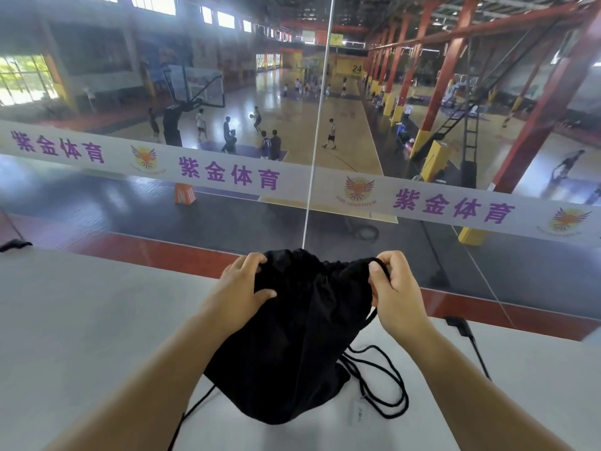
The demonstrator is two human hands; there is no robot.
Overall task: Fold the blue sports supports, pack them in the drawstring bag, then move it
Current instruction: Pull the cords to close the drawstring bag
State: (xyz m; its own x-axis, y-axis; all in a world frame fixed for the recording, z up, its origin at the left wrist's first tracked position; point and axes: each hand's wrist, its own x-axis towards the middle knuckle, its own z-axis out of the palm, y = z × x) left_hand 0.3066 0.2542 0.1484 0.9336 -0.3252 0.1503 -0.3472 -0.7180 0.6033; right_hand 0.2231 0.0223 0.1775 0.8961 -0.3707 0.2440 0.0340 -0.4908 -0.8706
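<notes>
Lying at the far L edge of the white table (81,320), well apart from both hands, is a small dark fabric item (14,245); can't tell what it is.

L hand (242,288) grips the L side of the black drawstring bag (286,346) at its gathered mouth: fingers curled over the rim, thumb (265,293) pressed onto the front cloth just below. Bag body hangs/slumps down from the fingers toward the camera, its bottom resting on the table between the 2 forearms.

Bag mouth is bunched up between the 2 hands, mostly drawn together. No blue supports visible; bag contents hidden.

R hand (398,299) grips the R side of the mouth, fingers curled round the black cord (380,379) where it leaves the rim, thumb near the cloth edge. Below the R fingers the cord drops beside the bag and loops on the table just R of the bag's lower part. Another cord strand trails out under the L forearm. A small white tag (356,411) lies by the loops.

R of the R hand, near the table edge, a black cable w/ plug (460,327) lies on the table, apart from the bag.

Beyond the fingers: glass pane w/ a white banner strip (227,177), basketball court below.
</notes>
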